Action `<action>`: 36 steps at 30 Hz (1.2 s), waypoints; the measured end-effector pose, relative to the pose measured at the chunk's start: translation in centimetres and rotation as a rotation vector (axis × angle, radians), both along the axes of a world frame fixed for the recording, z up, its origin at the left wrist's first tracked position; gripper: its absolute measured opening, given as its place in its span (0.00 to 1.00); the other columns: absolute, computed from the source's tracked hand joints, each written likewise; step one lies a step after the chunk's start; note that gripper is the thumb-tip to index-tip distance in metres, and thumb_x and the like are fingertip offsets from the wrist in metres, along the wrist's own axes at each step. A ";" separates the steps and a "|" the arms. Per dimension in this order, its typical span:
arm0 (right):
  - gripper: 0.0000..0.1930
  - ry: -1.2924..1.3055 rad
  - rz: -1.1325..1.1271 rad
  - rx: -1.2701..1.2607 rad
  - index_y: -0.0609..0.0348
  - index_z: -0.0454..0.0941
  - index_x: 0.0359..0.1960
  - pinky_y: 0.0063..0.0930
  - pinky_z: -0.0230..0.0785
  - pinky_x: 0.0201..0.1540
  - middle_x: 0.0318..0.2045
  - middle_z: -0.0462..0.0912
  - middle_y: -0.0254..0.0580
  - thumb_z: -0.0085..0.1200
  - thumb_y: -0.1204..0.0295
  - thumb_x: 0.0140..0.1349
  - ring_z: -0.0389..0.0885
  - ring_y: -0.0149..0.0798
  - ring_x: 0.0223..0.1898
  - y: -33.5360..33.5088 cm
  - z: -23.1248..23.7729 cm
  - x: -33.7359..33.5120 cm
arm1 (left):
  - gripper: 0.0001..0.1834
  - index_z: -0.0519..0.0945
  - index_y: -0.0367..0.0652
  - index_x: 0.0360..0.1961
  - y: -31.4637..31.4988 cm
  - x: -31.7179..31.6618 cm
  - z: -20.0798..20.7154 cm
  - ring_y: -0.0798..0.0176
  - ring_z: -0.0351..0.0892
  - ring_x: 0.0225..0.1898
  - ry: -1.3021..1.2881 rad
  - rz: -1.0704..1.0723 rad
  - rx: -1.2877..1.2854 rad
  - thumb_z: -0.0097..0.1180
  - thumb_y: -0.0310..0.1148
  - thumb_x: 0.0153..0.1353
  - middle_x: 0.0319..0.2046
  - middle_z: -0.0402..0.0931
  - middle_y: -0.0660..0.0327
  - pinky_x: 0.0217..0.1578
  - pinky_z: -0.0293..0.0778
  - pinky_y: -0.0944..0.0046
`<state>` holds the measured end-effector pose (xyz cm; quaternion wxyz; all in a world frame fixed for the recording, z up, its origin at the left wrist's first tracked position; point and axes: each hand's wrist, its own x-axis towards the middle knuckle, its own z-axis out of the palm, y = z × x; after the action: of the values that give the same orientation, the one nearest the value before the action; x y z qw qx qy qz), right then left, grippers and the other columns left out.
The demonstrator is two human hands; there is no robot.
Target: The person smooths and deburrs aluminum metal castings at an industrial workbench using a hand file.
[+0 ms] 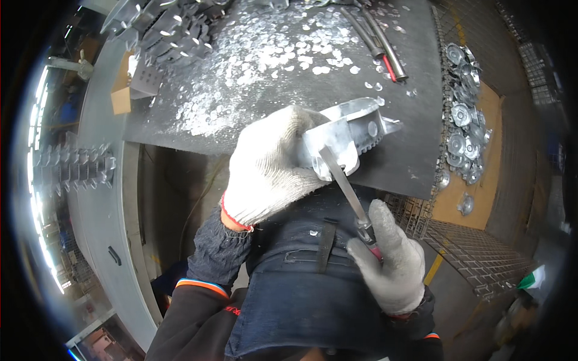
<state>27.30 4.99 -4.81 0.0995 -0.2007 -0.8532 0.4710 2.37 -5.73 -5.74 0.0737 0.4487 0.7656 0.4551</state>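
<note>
My left hand (268, 162), in a white knit glove, grips a silvery cast metal part (358, 129) above the front edge of the dark tabletop. The part has raised walls, a toothed edge and a pointed tab at its right end. My right hand (394, 268), gloved too, holds a flat metal file (344, 185) by its reddish handle, the palm hiding part of it. The file's blade slants up and to the left, and its tip lies against the near face of the part.
Many small shiny metal flakes (259, 66) cover the dark tabletop (403, 159). Finned metal parts (165, 33) are piled at the far left, near an open cardboard box (122, 84). Metal rods (385, 48) lie at the far right. A wire cage (463, 253) beside the table holds round castings (462, 114).
</note>
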 end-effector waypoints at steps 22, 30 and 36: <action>0.45 -0.119 -0.247 0.460 0.36 0.68 0.87 0.40 0.84 0.29 0.31 0.84 0.43 0.76 0.66 0.69 0.89 0.45 0.26 0.7 -1.2 -1.0 | 0.24 0.85 0.42 0.42 2.6 -0.4 5.5 0.41 0.92 0.41 0.478 0.061 -0.553 0.76 0.53 0.66 0.36 0.89 0.49 0.42 0.85 0.45; 0.40 -0.454 -0.175 0.506 0.40 0.72 0.84 0.44 0.87 0.39 0.37 0.89 0.46 0.74 0.69 0.71 0.92 0.47 0.34 0.6 1.2 -2.4 | 0.24 0.87 0.41 0.43 3.0 -0.6 4.9 0.41 0.92 0.40 0.561 0.049 -0.513 0.78 0.51 0.63 0.35 0.89 0.48 0.43 0.85 0.46; 0.39 -0.483 -0.148 0.545 0.34 0.74 0.83 0.46 0.85 0.34 0.32 0.85 0.47 0.74 0.68 0.71 0.90 0.50 0.28 0.8 1.1 -2.3 | 0.25 0.86 0.40 0.44 3.3 -0.4 5.7 0.41 0.91 0.40 0.509 0.048 -0.550 0.79 0.51 0.62 0.34 0.87 0.49 0.43 0.85 0.47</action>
<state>25.02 5.75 -3.73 -0.0210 -0.3335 -0.9293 0.1571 1.94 -2.41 -0.07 -0.0119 0.4927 0.8634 0.1078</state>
